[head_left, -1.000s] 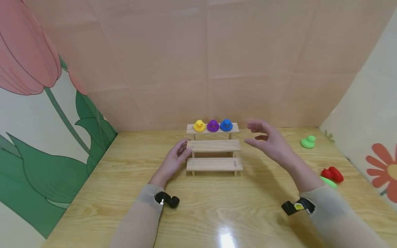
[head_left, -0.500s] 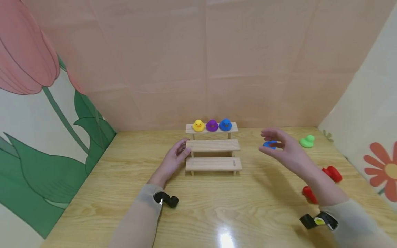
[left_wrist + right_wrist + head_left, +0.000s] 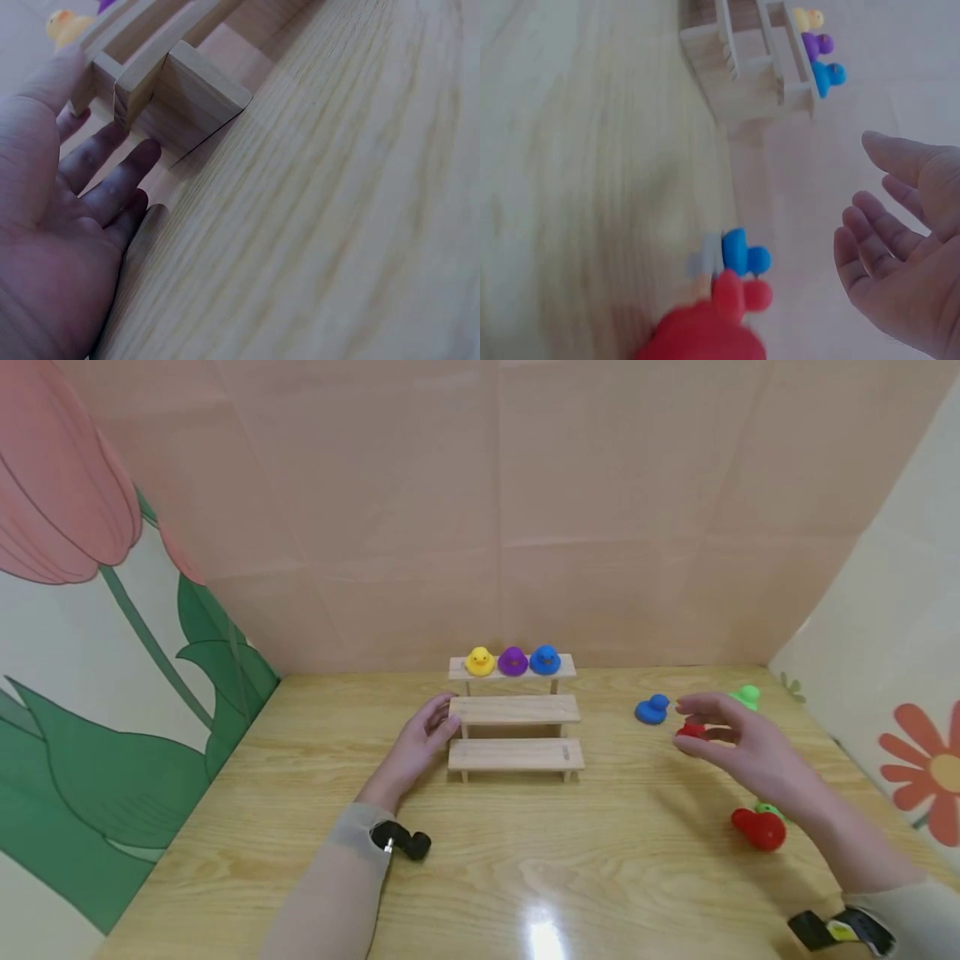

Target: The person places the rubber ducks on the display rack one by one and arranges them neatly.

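Observation:
A three-step wooden display stand (image 3: 515,710) stands at the back middle. Yellow (image 3: 480,662), purple (image 3: 513,662) and blue (image 3: 545,660) rubber ducks sit in a row on its top step. My left hand (image 3: 408,752) holds the left end of the middle step, thumb in front; the left wrist view shows its fingertips at the wood. My right hand (image 3: 757,752) hovers above the table, fingers loosely bent and parted from the thumb, with nothing held. Partly behind its fingers is a red duck (image 3: 690,731). A blue duck (image 3: 651,710) lies left of it.
Beyond my right hand is a green duck (image 3: 747,696), partly covered. Nearer, a red duck (image 3: 761,829) lies against a mostly hidden green one (image 3: 768,809). A pink-brown wall (image 3: 375,527) closes off the back, with a flower-printed wall (image 3: 885,635) on the right.
My right hand has moved right and toward me, away from the stand, uncovering the blue duck on the table. My left hand stays at the stand.

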`<act>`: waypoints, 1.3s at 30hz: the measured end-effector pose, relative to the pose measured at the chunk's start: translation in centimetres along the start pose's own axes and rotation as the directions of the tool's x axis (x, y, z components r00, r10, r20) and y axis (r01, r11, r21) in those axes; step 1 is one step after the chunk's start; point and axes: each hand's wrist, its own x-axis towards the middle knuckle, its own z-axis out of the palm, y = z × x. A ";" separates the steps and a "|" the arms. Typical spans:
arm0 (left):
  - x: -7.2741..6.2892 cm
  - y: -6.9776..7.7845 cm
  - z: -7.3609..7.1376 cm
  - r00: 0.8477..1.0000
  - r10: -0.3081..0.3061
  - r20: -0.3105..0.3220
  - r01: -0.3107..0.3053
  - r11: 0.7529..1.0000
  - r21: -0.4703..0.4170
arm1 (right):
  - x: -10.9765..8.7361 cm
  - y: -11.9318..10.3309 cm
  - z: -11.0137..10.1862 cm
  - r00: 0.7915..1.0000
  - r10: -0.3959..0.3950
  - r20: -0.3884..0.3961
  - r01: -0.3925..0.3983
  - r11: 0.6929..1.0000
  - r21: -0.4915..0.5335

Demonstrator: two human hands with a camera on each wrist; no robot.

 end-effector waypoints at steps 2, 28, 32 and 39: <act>0.0 0.1 0.0 1.000 0.000 0.001 0.000 1.000 -0.006 | -0.5 0.5 -0.3 1.000 0.009 0.008 -0.009 1.000 -0.007; -0.3 0.3 0.1 1.000 0.004 -0.002 -0.004 1.000 0.004 | -5.1 4.7 -1.9 1.000 0.022 0.007 -0.021 0.996 -0.086; -0.3 0.5 0.1 1.000 0.002 -0.004 -0.002 1.000 0.002 | -5.9 5.1 -2.4 0.999 0.052 0.004 -0.051 0.991 -0.125; -0.3 0.6 0.0 1.000 -0.001 0.007 0.001 1.000 -0.001 | -7.4 6.1 -3.0 0.996 0.090 0.015 -0.086 0.982 -0.170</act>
